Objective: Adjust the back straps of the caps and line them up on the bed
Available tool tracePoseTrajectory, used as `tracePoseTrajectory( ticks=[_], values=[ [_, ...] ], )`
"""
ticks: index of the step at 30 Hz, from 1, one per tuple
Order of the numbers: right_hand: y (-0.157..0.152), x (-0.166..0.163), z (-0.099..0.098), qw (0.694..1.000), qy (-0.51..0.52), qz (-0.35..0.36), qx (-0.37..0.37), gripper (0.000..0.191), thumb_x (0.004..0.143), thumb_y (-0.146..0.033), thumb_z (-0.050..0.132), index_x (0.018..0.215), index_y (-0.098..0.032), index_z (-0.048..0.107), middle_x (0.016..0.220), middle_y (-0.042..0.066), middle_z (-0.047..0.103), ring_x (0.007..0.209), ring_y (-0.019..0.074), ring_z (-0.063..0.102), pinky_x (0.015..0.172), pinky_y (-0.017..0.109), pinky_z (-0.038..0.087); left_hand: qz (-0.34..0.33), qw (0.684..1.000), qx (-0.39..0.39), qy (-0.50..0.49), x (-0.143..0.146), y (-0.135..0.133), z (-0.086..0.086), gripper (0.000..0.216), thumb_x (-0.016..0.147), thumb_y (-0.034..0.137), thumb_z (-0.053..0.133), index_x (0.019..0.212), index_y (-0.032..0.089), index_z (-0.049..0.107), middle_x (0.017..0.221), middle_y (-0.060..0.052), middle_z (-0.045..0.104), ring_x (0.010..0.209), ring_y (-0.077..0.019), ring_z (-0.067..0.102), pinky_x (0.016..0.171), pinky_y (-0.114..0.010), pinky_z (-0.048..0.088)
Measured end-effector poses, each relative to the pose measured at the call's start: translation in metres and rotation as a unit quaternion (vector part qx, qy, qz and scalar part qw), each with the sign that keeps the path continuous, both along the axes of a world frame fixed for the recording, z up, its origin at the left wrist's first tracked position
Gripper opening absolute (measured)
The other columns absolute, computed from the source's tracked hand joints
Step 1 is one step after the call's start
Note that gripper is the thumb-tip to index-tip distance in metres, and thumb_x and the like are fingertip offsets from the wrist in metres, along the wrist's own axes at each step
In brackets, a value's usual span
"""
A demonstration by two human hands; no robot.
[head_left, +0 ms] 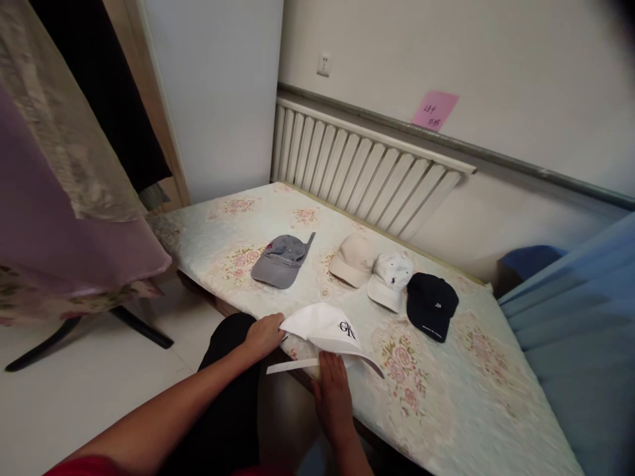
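Note:
A white baseball cap [317,327] with dark letters on its front is held at the near edge of the bed or table. My left hand [266,336] pinches the cap's back edge, fingers closed on it. Against the cap's near side, by the brim, lies my right hand [333,387]; its fingers are together and seem to grip the lower edge, the thumb partly hidden. The cap's loose strap [292,365] sticks out to the left. Farther back lie a grey cap [282,261], a beige cap [352,260], a white cap [390,281] and a black cap [433,305].
The caps lie on a flowered cover [476,396]. Behind it stand a white radiator [357,158] and a wall with a pink note [435,110]. Clothes [64,165] hang at left above dark stand legs [141,327]. A blue curtain [570,330] hangs at right.

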State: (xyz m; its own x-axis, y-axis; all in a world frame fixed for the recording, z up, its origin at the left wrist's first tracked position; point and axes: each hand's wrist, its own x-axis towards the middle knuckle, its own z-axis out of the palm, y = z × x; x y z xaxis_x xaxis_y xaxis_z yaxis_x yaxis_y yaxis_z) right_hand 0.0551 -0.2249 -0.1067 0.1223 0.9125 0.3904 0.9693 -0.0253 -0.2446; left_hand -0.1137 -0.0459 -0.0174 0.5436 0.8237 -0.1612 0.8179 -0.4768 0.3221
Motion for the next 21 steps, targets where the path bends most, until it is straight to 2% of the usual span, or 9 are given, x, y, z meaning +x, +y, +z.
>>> tracePoseTrajectory(
  ticks=[5, 14, 18, 21],
  values=[
    [0.001, -0.002, 0.0, 1.0, 0.012, -0.006, -0.018, 0.07, 0.078, -0.013, 0.052, 0.144, -0.016, 0.029, 0.146, 0.012, 0.039, 0.137, 0.0282, 0.031, 0.109, 0.048, 0.034, 0.004, 1.0, -0.001, -0.016, 0.0, -0.005, 0.001, 0.02, 0.088, 0.026, 0.038, 0.094, 0.022, 0.057, 0.105, -0.006, 0.067, 0.103, -0.0195, 0.061, 0.083, -0.027, 0.044],
    [0.002, -0.004, -0.018, 0.999, 0.003, -0.047, 0.009, 0.067, 0.08, -0.018, 0.052, 0.144, -0.021, 0.032, 0.14, 0.01, 0.048, 0.13, 0.0331, 0.042, 0.103, 0.051, 0.041, -0.005, 0.999, 0.013, -0.033, 0.003, -0.011, 0.005, 0.019, 0.087, 0.025, 0.039, 0.092, 0.021, 0.056, 0.103, -0.007, 0.066, 0.101, -0.0209, 0.062, 0.082, -0.029, 0.044],
    [0.0, -0.001, -0.025, 0.999, 0.01, -0.044, -0.004, 0.055, 0.082, -0.027, 0.055, 0.136, -0.022, 0.046, 0.129, 0.011, 0.058, 0.122, 0.0343, 0.05, 0.099, 0.05, 0.045, -0.009, 0.999, 0.019, -0.033, 0.007, -0.014, 0.01, 0.018, 0.086, 0.024, 0.04, 0.092, 0.021, 0.056, 0.103, -0.007, 0.066, 0.1, -0.0218, 0.062, 0.081, -0.03, 0.045],
    [-0.006, 0.0, -0.028, 0.998, 0.026, -0.062, 0.014, 0.04, 0.083, -0.035, 0.057, 0.121, -0.026, 0.061, 0.12, 0.009, 0.065, 0.115, 0.0375, 0.056, 0.097, 0.056, 0.046, -0.008, 0.999, 0.022, -0.032, 0.011, -0.017, 0.014, 0.018, 0.087, 0.025, 0.039, 0.092, 0.021, 0.056, 0.103, -0.008, 0.067, 0.099, -0.0223, 0.062, 0.08, -0.03, 0.045]
  ],
)
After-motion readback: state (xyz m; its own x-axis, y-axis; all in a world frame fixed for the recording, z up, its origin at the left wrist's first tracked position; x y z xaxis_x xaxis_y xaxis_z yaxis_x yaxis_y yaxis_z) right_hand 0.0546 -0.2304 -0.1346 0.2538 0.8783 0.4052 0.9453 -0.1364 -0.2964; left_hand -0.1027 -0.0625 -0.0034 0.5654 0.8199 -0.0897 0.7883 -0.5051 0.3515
